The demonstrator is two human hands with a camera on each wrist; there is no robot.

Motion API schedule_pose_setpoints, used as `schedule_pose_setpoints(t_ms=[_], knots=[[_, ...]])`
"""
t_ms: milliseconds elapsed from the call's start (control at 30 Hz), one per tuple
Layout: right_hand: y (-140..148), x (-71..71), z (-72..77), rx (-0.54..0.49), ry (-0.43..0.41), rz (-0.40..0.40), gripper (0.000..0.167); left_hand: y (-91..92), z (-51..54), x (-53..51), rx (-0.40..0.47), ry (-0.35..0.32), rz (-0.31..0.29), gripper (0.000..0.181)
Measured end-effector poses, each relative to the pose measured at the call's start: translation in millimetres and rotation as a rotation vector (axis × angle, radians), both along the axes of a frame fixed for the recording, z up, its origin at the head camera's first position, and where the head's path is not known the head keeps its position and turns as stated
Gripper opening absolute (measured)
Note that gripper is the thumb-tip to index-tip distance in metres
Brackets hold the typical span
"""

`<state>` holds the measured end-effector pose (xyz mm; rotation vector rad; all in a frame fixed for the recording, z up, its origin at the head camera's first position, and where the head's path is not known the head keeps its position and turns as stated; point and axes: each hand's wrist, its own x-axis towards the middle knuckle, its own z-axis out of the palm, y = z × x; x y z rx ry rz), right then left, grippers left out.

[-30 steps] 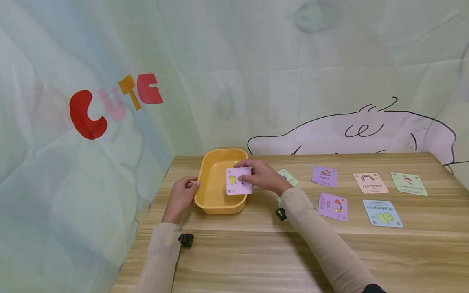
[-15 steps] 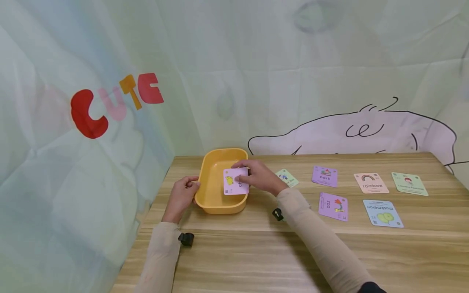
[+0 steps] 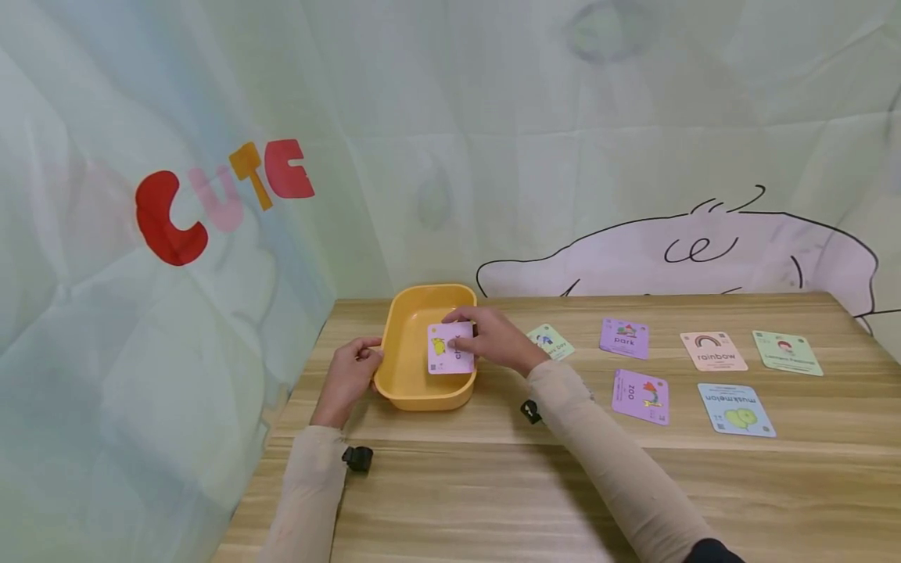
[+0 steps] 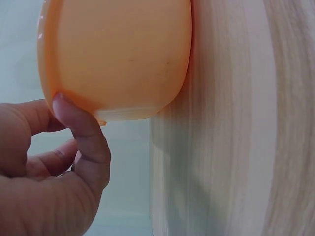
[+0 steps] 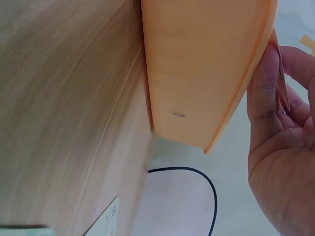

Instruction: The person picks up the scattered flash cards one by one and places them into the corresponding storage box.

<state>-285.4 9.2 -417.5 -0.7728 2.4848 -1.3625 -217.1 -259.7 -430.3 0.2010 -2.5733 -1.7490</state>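
My left hand [image 3: 349,375] pinches the left rim of a yellow plastic tray [image 3: 425,403] standing on the wooden table. In the left wrist view, thumb and finger grip the rim of the tray [image 4: 123,54]. My right hand [image 3: 496,336] holds a pink-purple picture card [image 3: 439,361] with a yellow chick over the tray's right side. The thumb lies on the card's face and partly covers its word. In the right wrist view the card [image 5: 282,78] shows nearly edge-on between thumb and fingers, just beyond the tray's rim.
Several picture cards lie flat to the right: a green card [image 3: 553,342], "park" [image 3: 624,339], "zoo" [image 3: 640,397], "rainbow" [image 3: 714,351], another green card [image 3: 787,353] and "muskmelon" [image 3: 736,409]. A printed cloth [image 3: 450,156] hangs behind the table [image 3: 493,485].
My right hand has moved slightly left with the chick card, farther over the tray. More of the nearest green card shows beside my right wrist. My left hand stays on the rim.
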Motion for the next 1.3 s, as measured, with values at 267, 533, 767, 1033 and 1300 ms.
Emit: schedule_pose_setpoints(t_ms=[267,533,767,1033,1300], knots=[[-2.0,1.6,1.9,0.021,0.011,-0.009,0.036,0.7,0.8,0.5,-0.001,-0.005,0.005,0.034],[-3.8,2.7,1.9,0.014,-0.015,-0.046,0.037,0.1,-1.0,-1.0,0.006,0.000,0.001,0.034],[-5.8,1.7,0.7,0.002,-0.031,-0.084,0.037,0.1,-0.7,-0.4,-0.022,-0.006,0.008,0.034],[-6.6,0.1,-1.7,-0.064,-0.057,-0.039,0.052,1.1,-2.3,-1.2,-0.045,-0.008,0.014,0.036],[-3.2,3.3,5.7,-0.007,-0.049,-0.073,0.037,2.4,-1.8,-2.0,-0.067,-0.014,0.031,0.036]])
